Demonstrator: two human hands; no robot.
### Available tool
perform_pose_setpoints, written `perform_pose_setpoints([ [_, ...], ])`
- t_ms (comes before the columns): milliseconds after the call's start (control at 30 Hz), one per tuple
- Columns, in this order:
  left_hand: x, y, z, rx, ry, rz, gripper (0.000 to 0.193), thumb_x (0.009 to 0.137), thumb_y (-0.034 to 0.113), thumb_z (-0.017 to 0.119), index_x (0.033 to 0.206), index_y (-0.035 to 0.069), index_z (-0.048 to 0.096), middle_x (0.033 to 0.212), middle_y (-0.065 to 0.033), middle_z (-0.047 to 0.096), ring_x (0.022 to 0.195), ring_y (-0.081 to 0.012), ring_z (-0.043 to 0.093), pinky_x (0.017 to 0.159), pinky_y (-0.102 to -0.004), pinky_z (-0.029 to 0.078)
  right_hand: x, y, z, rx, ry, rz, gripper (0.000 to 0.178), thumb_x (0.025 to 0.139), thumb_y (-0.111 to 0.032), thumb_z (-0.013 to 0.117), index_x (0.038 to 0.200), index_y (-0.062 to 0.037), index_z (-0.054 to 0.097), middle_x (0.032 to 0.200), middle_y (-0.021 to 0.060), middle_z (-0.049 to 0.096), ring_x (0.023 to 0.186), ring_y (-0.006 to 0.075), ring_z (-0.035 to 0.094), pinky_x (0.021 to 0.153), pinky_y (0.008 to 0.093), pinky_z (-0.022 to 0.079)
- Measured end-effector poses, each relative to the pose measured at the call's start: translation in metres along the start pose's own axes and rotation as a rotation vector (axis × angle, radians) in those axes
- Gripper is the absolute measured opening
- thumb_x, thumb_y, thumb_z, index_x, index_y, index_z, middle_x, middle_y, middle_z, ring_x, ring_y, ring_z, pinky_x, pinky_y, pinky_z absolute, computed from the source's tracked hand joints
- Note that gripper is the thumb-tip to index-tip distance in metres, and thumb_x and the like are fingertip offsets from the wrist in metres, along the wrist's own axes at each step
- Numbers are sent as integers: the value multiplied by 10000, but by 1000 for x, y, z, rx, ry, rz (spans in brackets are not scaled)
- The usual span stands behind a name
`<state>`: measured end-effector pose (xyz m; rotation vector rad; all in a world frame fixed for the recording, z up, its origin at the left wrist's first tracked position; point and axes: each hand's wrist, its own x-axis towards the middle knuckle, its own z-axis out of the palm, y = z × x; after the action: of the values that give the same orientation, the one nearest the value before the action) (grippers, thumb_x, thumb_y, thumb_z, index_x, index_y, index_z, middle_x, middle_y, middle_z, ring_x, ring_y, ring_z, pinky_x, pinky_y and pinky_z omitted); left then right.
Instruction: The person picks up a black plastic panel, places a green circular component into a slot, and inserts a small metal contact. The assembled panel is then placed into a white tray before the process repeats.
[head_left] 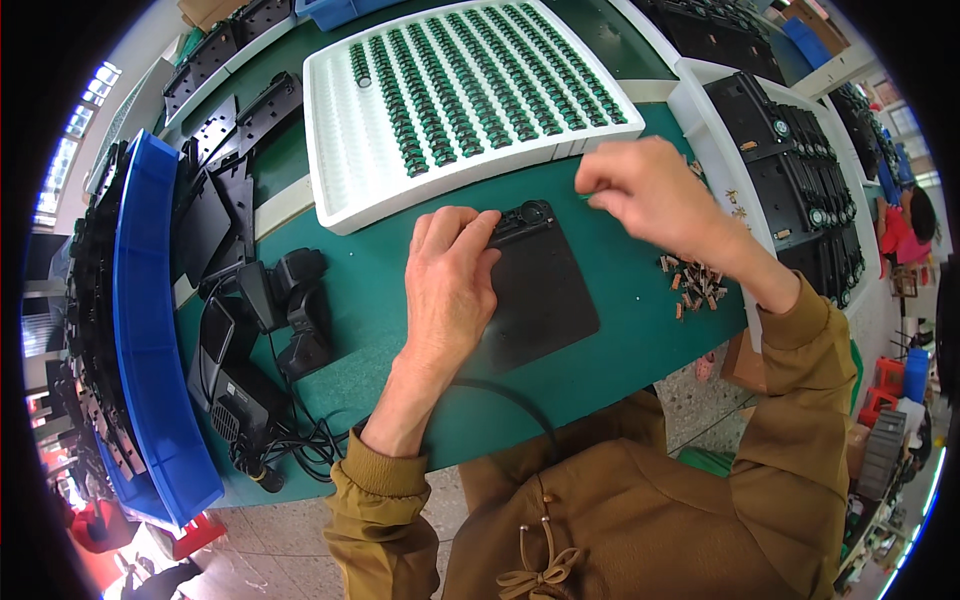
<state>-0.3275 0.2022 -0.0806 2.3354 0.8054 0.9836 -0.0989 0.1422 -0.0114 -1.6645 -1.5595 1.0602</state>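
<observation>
A flat black plastic panel (545, 290) lies on the green tabletop in front of me, with a round fitting at its upper edge. My left hand (450, 270) grips the panel's upper left side, thumb and fingers closed at the raised part. To the right and above the panel, my right hand (650, 190) is raised with thumb and forefinger pinched together. Whatever sits in that pinch is too small to make out. Beyond both hands stands a white foam tray (350, 160) with rows of small green-and-black parts (480, 85); its left rows are bare.
Small metal-and-brown components (695, 288) lie heaped at the right. A white bin (700, 120) of black panels stands beyond them. On the left are a black device with tangled cables (250, 400), black plastic pieces (215, 215) and a blue bin (150, 300).
</observation>
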Motion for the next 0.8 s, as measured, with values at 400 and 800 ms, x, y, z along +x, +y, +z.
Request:
perform_pose_setpoints([
  [400, 0, -1, 0, 6, -8, -1, 362, 721, -81, 704, 1073, 3, 696, 984, -118, 635, 935, -311, 592, 811, -385, 494, -10, 6, 0, -704, 317, -447, 76, 710, 35, 638, 771, -10, 646, 754, 148, 653, 738, 345, 656, 661, 406, 518],
  [800, 1, -1, 0, 15, -13, -6, 364, 724, -85, 700, 1078, 4, 692, 975, -115, 630, 924, -307, 590, 802, -383, 496, -9, 6, -7, 429, -58, 192, 252, 877, -95, 692, 1102, 18, 684, 899, 50, 692, 785, 93, 633, 730, 212, 524],
])
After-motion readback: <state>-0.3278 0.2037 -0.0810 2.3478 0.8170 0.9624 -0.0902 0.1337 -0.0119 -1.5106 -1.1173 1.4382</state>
